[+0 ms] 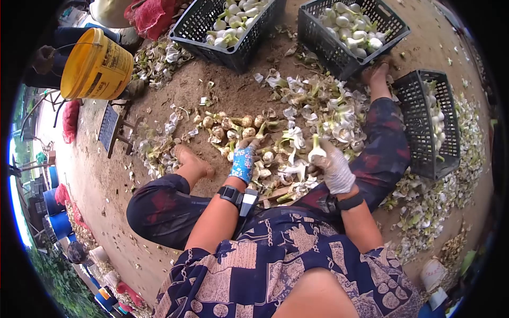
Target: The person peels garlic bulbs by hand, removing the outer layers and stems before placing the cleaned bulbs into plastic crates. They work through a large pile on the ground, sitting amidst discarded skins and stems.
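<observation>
My right hand (334,168), in a pale dirty knit glove, is closed on a white garlic bulb (316,152), its cut stem pointing up. My left hand (245,155) wears a blue flowered glove and reaches over a pile of garlic bulbs (218,132) on the ground. Its fingers are stretched out against a bulb (248,132), and I see no bulb lifted in it. The piled bulbs have brownish, soil-stained skins. Loose peeled skins (297,169) lie between my hands.
Two dark plastic crates (241,57) (339,66) of white bulbs stand ahead, and another crate (432,124) stands right. Skins (339,106) litter the ground beside my leg. Left are a yellow bucket (112,69), a small stool (110,127) and part of another person.
</observation>
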